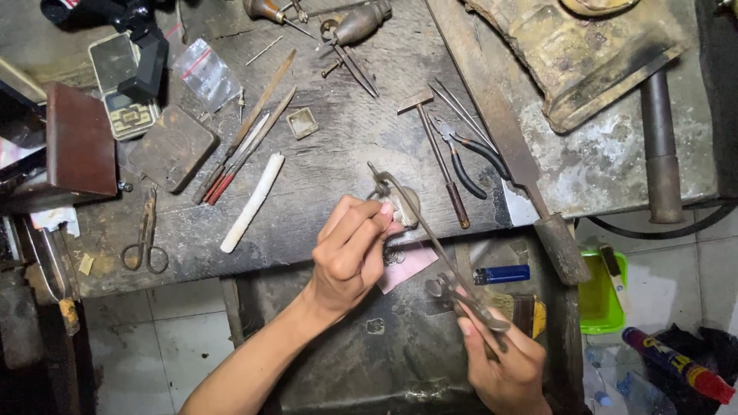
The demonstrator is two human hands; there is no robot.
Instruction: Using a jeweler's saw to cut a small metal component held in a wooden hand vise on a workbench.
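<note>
Jeweller's workshop: scarred bench (338, 146), files (246, 131), pliers (469, 154), hammer (438, 154).

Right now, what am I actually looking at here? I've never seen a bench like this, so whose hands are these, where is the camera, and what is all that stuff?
There is no machine: a person works with two bare hands, and the one picture comes from a camera on their head, looking straight down. The left hand pinches a small pale piece against the front edge of the worn wooden bench. The right hand grips the frame of a thin saw, which reaches up to that piece. On the bench lie files, a white stick, a small hammer, black-handled pliers, scissors, a little square dish and a pocket scale. Below the bench edge you see a pink slip of paper and a blue lighter. What the pale piece is made of I cannot tell.
</note>
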